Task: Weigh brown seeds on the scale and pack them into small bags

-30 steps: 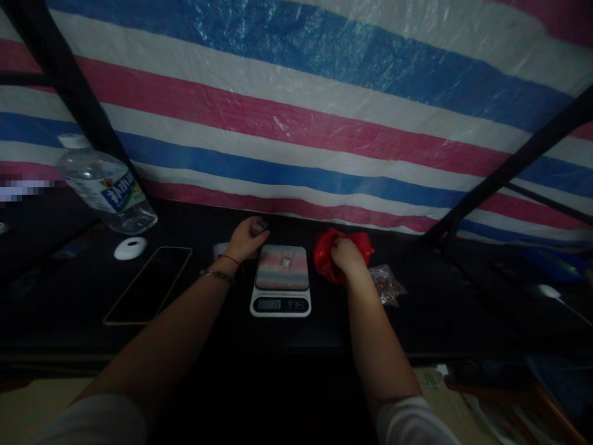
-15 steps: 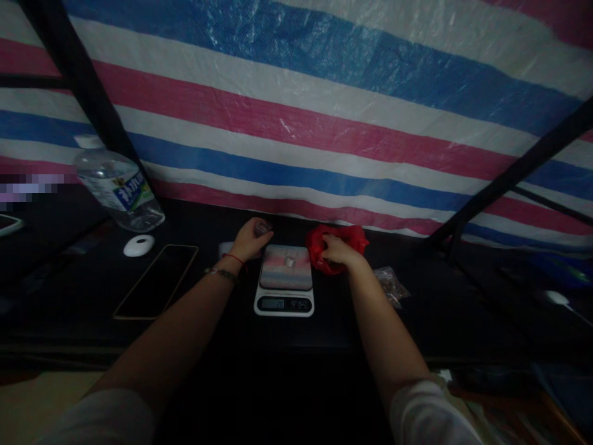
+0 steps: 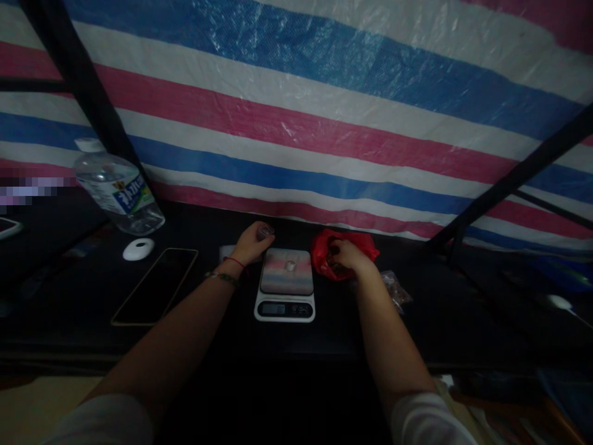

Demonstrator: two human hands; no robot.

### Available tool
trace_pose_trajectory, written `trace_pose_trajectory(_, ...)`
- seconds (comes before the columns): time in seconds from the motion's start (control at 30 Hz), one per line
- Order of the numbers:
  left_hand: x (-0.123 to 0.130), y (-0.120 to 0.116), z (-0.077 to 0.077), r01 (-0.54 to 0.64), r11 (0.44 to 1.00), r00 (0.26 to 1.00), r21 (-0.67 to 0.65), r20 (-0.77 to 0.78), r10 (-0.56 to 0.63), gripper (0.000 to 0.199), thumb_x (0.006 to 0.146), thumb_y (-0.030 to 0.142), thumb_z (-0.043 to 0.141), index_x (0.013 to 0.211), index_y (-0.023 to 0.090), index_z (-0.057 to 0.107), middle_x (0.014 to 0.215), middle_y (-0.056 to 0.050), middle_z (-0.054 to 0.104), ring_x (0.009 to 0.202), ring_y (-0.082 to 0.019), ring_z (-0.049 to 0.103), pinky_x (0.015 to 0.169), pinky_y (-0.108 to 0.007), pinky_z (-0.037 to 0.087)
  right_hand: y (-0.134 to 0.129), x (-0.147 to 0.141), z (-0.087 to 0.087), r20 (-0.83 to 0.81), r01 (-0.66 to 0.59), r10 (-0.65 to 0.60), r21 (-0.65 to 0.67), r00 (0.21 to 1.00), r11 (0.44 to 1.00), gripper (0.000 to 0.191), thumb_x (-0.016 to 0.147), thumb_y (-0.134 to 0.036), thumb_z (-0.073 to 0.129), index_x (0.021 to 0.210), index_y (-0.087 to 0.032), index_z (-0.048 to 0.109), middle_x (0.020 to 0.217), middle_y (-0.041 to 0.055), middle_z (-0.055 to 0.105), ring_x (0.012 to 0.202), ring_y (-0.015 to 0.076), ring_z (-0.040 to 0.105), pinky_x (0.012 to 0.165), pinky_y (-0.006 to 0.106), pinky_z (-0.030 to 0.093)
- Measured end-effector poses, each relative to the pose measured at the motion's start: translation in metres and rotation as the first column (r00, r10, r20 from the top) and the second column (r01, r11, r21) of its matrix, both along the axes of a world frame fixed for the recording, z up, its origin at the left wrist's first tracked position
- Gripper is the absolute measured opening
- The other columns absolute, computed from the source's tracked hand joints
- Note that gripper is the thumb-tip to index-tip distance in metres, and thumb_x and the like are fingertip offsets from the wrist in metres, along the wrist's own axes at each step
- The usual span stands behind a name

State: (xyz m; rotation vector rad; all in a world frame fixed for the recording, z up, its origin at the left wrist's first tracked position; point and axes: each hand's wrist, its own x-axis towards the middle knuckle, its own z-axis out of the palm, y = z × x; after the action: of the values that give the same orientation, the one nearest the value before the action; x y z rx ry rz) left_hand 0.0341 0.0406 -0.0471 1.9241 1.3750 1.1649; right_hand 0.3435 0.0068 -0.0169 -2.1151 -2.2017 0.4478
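My left hand (image 3: 252, 243) is closed around a small clear packet (image 3: 265, 232) beside the far left corner of a white kitchen scale (image 3: 286, 313). The scale's bare plate reflects the striped sheet, and its small display is lit. To its right lies a red plastic bag (image 3: 367, 243) with its mouth open and brownish contents inside. My right hand (image 3: 348, 254) reaches into that bag with bent fingers; what they hold, if anything, I cannot make out. A clear bag of brown bits (image 3: 395, 290) lies beside my right forearm.
On the left are a dark phone (image 3: 155, 287), a white oval device (image 3: 138, 249) and a large clear bottle (image 3: 118, 191). A striped plastic sheet (image 3: 296, 123) hangs behind the black table (image 3: 287, 341). Black bars (image 3: 495, 185) slant at both sides.
My right hand has shifted slightly right with the red bag, whose opening shows more of its contents. My left hand keeps its packet. The scale's reading looks different.
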Motion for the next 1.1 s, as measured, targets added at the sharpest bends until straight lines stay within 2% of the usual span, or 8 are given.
trace_pose_trajectory(0.1, 0.0, 0.001, -0.001, 0.003, 1.0, 1.0, -0.007, -0.012, -0.003, 0.033, 0.074, 0.042, 0.06, 0.099, 0.02, 0.06, 0.095, -0.004, 0.067, 0.085, -0.02, 0.063, 0.079, -0.032, 0.05, -0.001, 0.009, 0.001, -0.031, 0.068, -0.068, 0.009, 0.997, 0.998, 0.047, 0.076, -0.019, 0.064, 0.122, -0.015, 0.059, 0.115, 0.0128, 0.065, 0.099, 0.0215, 0.063, 0.08, 0.026, 0.047)
trace_pose_trajectory(0.23, -0.001, 0.001, -0.001, 0.018, 1.0, 1.0, -0.005, -0.012, -0.018, 0.035, 0.074, 0.043, 0.06, 0.1, 0.02, 0.06, 0.094, -0.004, 0.067, 0.084, -0.02, 0.063, 0.077, -0.031, 0.05, -0.002, 0.008, 0.003, -0.002, 0.033, -0.033, -0.016, 0.999, 0.999, 0.055, 0.07, -0.024, 0.071, 0.123, -0.018, 0.059, 0.121, 0.0126, 0.062, 0.105, 0.024, 0.061, 0.083, 0.026, 0.047)
trace_pose_trajectory(0.4, 0.0, 0.0, 0.0, 0.02, 1.0, 1.0, -0.023, -0.007, -0.02, 0.035, 0.074, 0.043, 0.06, 0.1, 0.02, 0.061, 0.095, -0.005, 0.067, 0.084, -0.02, 0.063, 0.077, -0.031, 0.05, 0.0, -0.004, 0.005, 0.033, -0.004, 0.003, 0.03, 0.999, 1.0, 0.034, 0.068, -0.01, 0.067, 0.101, -0.014, 0.068, 0.097, 0.0113, 0.07, 0.086, 0.0214, 0.066, 0.07, 0.024, 0.047)
trace_pose_trajectory(0.53, 0.001, -0.002, 0.002, 0.035, 0.999, 0.999, -0.039, -0.038, -0.036, 0.035, 0.074, 0.043, 0.059, 0.1, 0.02, 0.061, 0.096, -0.005, 0.068, 0.086, -0.021, 0.063, 0.08, -0.033, 0.05, -0.003, -0.007, 0.004, 0.02, 0.005, -0.007, 0.106, 1.0, 0.994, 0.022, 0.074, -0.005, 0.061, 0.094, -0.011, 0.069, 0.091, 0.0145, 0.071, 0.083, 0.0231, 0.067, 0.067, 0.025, 0.046)
trace_pose_trajectory(0.67, 0.001, -0.003, 0.002, 0.105, 0.991, 0.991, -0.082, -0.076, -0.112, 0.039, 0.074, 0.046, 0.059, 0.102, 0.02, 0.061, 0.098, -0.005, 0.068, 0.088, -0.021, 0.064, 0.082, -0.034, 0.049, -0.006, -0.003, 0.004, -0.03, 0.004, 0.001, 0.153, 1.0, 0.988, 0.024, 0.074, -0.004, 0.062, 0.094, -0.013, 0.07, 0.093, 0.0127, 0.072, 0.084, 0.0229, 0.067, 0.069, 0.026, 0.048)
trace_pose_trajectory(0.83, 0.001, -0.004, 0.001, 0.142, 0.986, 0.981, -0.088, -0.123, -0.152, 0.039, 0.077, 0.053, 0.055, 0.098, 0.021, 0.063, 0.092, -0.004, 0.069, 0.084, -0.021, 0.065, 0.078, -0.033, 0.049, -0.006, 0.001, 0.005, -0.031, 0.012, -0.008, 0.145, 0.999, 0.989, 0.029, 0.073, -0.004, 0.061, 0.098, -0.014, 0.071, 0.099, 0.0107, 0.072, 0.088, 0.0218, 0.067, 0.075, 0.026, 0.05)
trace_pose_trajectory(1.1, 0.001, -0.012, 0.008, 0.075, 0.992, 0.969, -0.098, -0.228, -0.096, 0.039, 0.077, 0.055, 0.054, 0.094, 0.022, 0.064, 0.085, -0.005, 0.069, 0.077, -0.022, 0.065, 0.072, -0.033, 0.049, -0.007, 0.004, 0.01, 0.015, 0.01, -0.012, 0.151, 1.0, 0.988, 0.031, 0.075, -0.006, 0.06, 0.102, -0.017, 0.069, 0.106, 0.0089, 0.07, 0.097, 0.019, 0.065, 0.084, 0.024, 0.047)
